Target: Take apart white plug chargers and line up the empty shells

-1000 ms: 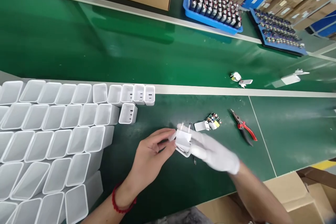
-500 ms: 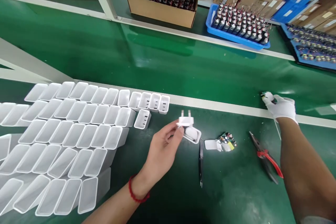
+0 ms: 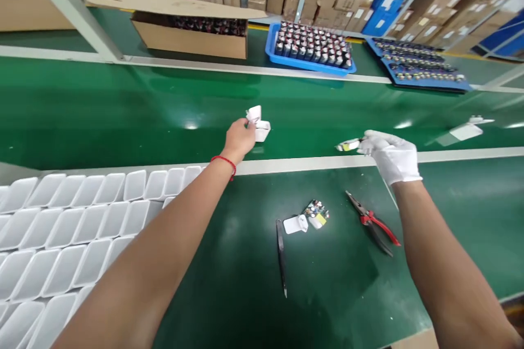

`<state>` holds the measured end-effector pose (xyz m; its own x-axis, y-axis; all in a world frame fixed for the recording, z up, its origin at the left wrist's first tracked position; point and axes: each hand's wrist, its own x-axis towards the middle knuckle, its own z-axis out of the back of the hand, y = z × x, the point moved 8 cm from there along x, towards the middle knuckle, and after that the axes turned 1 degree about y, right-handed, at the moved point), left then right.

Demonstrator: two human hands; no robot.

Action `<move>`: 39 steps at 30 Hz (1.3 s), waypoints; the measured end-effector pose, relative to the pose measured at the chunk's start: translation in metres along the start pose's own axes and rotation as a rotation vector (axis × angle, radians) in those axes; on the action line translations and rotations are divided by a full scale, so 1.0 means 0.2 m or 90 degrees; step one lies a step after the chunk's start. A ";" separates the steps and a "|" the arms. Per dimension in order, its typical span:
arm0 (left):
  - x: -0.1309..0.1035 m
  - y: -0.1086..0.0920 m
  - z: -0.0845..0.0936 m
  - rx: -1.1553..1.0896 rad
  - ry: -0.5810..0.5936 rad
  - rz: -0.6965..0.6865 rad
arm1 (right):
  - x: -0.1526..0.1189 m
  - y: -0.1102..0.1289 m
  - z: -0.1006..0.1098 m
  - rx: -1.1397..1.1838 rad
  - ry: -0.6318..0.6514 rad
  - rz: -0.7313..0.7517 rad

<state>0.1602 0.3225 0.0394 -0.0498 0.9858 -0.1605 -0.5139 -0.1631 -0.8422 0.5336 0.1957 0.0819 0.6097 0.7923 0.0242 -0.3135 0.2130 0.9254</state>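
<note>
My left hand, bare with a red string bracelet, reaches over the green belt-like strip. Its fingers are closed on a white plastic plug casing, seen as two white pieces close together. On my right hand is a white glove. Its fingertips pinch a small circuit board with a yellow patch, held near the strip's front edge. Below my hands, tweezers, a white casing piece, another circuit board and red-handled pliers lie on the green table.
Rows of white plastic cases cover the left of the table, partly behind my left arm. Another white plug part lies on the strip at right. A shelf beyond holds a cardboard box, a blue tray of parts and blue panels.
My left hand has gone forward from above the table to over the strip, carrying the plug casing. The circuit board now shows more clearly in my right hand. The view has turned right.
</note>
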 end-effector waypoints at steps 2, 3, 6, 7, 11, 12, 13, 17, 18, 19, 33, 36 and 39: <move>0.03 0.02 0.00 0.070 0.023 0.006 | -0.10 0.05 -0.03 0.090 0.033 0.000; 0.03 0.02 0.00 0.104 0.036 0.007 | -0.15 0.08 -0.05 0.151 0.063 -0.002; 0.01 0.00 0.03 0.176 0.064 0.017 | -0.29 0.17 -0.11 0.346 0.151 -0.030; -0.02 -0.02 0.05 0.188 0.070 0.020 | -0.33 0.19 -0.12 0.389 0.169 -0.046; -0.25 -0.12 0.13 0.165 0.101 -0.032 | -0.54 0.29 -0.21 0.438 0.261 -0.074; -0.35 -0.15 0.14 0.134 0.134 -0.065 | -0.60 0.32 -0.24 0.438 0.295 -0.070; -0.46 -0.16 0.14 0.099 0.179 -0.096 | -0.66 0.34 -0.27 0.433 0.329 -0.069; -0.96 -0.20 0.11 -0.158 0.479 -0.251 | -0.93 0.36 -0.43 0.409 0.458 -0.113; -1.04 -0.17 0.14 -0.191 0.495 -0.258 | -0.99 0.36 -0.46 0.404 0.487 -0.127; -1.10 -0.14 0.16 -0.211 0.497 -0.250 | -1.05 0.36 -0.49 0.397 0.512 -0.138; -1.41 0.28 0.27 -0.157 0.320 -0.223 | -1.76 0.05 -0.56 0.334 0.455 -0.119; -1.44 0.26 0.27 -0.034 0.289 -0.308 | -1.75 0.06 -0.61 0.447 0.365 -0.114; -1.43 0.22 0.32 0.092 0.290 -0.357 | -1.72 0.04 -0.65 0.493 0.340 -0.171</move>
<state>0.0967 0.0366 0.0803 0.5980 0.7999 0.0504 -0.4671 0.3989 -0.7891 0.2264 -0.0010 0.0308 0.1208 0.9675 -0.2222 0.4687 0.1417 0.8719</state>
